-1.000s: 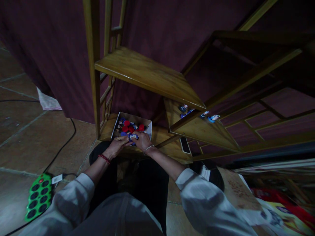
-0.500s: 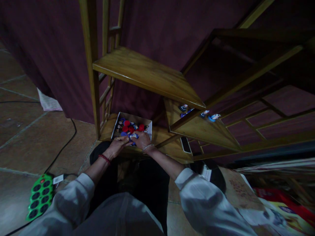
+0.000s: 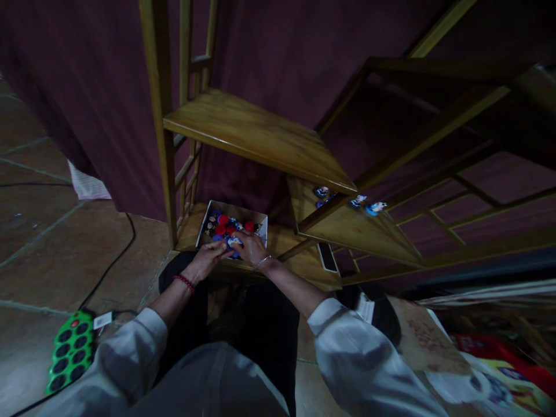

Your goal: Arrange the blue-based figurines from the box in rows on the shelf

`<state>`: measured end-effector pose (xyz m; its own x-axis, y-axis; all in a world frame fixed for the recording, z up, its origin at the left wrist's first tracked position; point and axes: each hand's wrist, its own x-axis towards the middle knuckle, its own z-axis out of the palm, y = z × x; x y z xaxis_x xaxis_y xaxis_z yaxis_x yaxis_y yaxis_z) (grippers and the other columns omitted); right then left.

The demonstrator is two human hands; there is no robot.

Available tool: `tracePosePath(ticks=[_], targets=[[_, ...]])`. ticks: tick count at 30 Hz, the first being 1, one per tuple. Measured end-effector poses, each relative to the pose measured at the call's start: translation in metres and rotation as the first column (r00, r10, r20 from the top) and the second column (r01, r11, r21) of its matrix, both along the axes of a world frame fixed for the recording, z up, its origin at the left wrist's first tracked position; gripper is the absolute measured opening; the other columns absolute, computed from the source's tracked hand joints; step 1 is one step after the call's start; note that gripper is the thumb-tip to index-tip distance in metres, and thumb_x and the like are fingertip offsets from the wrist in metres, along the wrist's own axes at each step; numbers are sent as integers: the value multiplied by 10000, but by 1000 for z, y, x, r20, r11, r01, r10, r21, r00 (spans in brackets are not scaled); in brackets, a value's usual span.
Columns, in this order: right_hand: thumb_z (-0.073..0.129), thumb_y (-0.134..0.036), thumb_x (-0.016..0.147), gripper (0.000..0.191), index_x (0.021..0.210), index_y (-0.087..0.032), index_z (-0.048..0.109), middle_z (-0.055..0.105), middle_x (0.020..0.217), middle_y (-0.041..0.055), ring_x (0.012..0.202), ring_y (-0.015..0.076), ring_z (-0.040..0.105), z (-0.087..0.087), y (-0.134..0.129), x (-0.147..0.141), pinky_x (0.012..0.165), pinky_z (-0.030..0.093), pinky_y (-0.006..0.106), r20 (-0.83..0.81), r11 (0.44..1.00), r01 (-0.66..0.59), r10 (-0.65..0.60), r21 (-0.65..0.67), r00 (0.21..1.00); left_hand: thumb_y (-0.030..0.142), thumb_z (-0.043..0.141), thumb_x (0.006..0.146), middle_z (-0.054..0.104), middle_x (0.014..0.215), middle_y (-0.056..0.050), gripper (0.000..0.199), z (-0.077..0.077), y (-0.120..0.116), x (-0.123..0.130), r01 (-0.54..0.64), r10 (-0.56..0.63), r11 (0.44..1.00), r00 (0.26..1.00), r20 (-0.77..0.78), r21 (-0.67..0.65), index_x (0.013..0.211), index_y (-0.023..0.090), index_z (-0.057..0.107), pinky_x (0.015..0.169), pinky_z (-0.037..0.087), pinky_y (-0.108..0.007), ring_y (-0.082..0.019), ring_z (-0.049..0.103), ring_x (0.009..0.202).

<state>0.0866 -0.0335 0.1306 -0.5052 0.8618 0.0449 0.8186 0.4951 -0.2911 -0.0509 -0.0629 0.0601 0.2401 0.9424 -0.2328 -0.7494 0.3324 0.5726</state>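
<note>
Blue-and-white figurine [image 3: 235,241] is held between both hands, over the near side of an open white-walled box [image 3: 264,230]. Left hand [image 3: 204,259] comes in from the left, palm turned inward, its fingers pinching the figurine's lower-left side. Right hand [image 3: 252,249] reaches in from the right, knuckles up, its fingers curled onto the figurine from above; the exact contact is partly hidden. Both forearms extend forward, converging, with pale sleeves pushed up. A red bead bracelet [image 3: 185,282] circles the left wrist and a thin pale bracelet [image 3: 263,262] the right.

The box, containing red and blue round pieces and small figures, rests on the bottom wooden shelf [image 3: 299,266]. A dark-faced phone [image 3: 327,257] lies farther right on that shelf. Small figurines [image 3: 376,208] stand on the raised shelf [image 3: 356,234] at right. Behind hangs a dark purple curtain [image 3: 269,63]. A green power strip [image 3: 69,352] lies on the tiled floor [image 3: 47,255].

Markings on a white tag [image 3: 103,320] beside the strip, and on a red-and-yellow package [image 3: 516,379] at lower right, are too blurred to read.
</note>
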Motion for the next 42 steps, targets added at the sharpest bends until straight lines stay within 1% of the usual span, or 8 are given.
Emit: tracePosePath(ticks=[3, 6, 10, 13, 17, 24, 35, 42], targets=[[504, -194, 782, 224, 997, -180, 564, 601, 986, 61, 880, 163, 550, 1, 0, 2, 776, 400, 266, -33, 1000, 10, -11, -16, 999, 138, 709, 604, 650, 730, -32, 104, 0, 0, 0, -3, 3, 1000, 1000, 2, -5, 692, 101, 668, 902, 409, -397, -131, 585, 772], [523, -192, 770, 240, 1009, -184, 547, 607, 984, 56, 885, 161, 555, 0, -1, 4, 788, 401, 270, -70, 999, 19, -22, -44, 997, 116, 693, 619, 662, 826, -54, 154, 0, 0, 0, 12, -11, 1000, 1000, 12, -17, 771, 109, 669, 903, 410, -400, -153, 591, 825], [560, -193, 743, 299, 1038, -192, 512, 626, 956, 44, 860, 163, 575, -3, -7, 7, 786, 409, 277, -127, 990, 102, -113, -95, 985, 89, 674, 635, 659, 890, -51, 233, 0, -1, 0, 15, -15, 1000, 999, 33, -18, 864, 132, 657, 914, 405, -399, -161, 592, 868], [568, -202, 737, 275, 1006, -206, 515, 634, 929, 20, 820, 153, 584, -5, -12, 8, 758, 418, 263, -187, 981, 157, -177, -114, 966, 76, 654, 653, 653, 926, -42, 267, 0, -3, 1, 20, -20, 1000, 999, 47, -6, 909, 153, 645, 931, 396, -395, -161, 584, 905], [556, -218, 742, 207, 949, -211, 543, 637, 845, -1, 752, 147, 584, -4, -16, 9, 699, 420, 241, -212, 983, 161, -175, -85, 961, 70, 621, 681, 651, 941, -26, 239, 1, -5, 2, 38, -39, 999, 998, 54, 5, 902, 157, 652, 939, 391, -380, -171, 573, 931], [547, -217, 739, 204, 940, -235, 575, 642, 839, -4, 755, 143, 580, -1, -16, 10, 711, 419, 238, -214, 982, 173, -186, -78, 959, 74, 628, 676, 651, 937, -44, 269, 2, -6, 2, 29, -28, 999, 999, 37, -26, 931, 159, 646, 934, 397, -380, -151, 582, 906], [554, -217, 713, 243, 948, -249, 608, 643, 776, -29, 685, 127, 568, -12, -7, 12, 678, 428, 237, -272, 937, 267, -324, -227, 906, 59, 633, 671, 651, 935, -36, 247, 3, -5, 2, 17, -15, 999, 998, 56, -33, 898, 153, 649, 918, 415, -366, -148, 584, 895], [571, -196, 705, 248, 948, -240, 590, 639, 825, -18, 713, 127, 570, -15, -3, 13, 714, 433, 253, -287, 932, 268, -334, -246, 898, 73, 664, 641, 656, 851, -20, 190, 6, -5, 4, -8, 10, 999, 999, 48, -31, 819, 139, 649, 921, 405, -387, -137, 592, 838]])
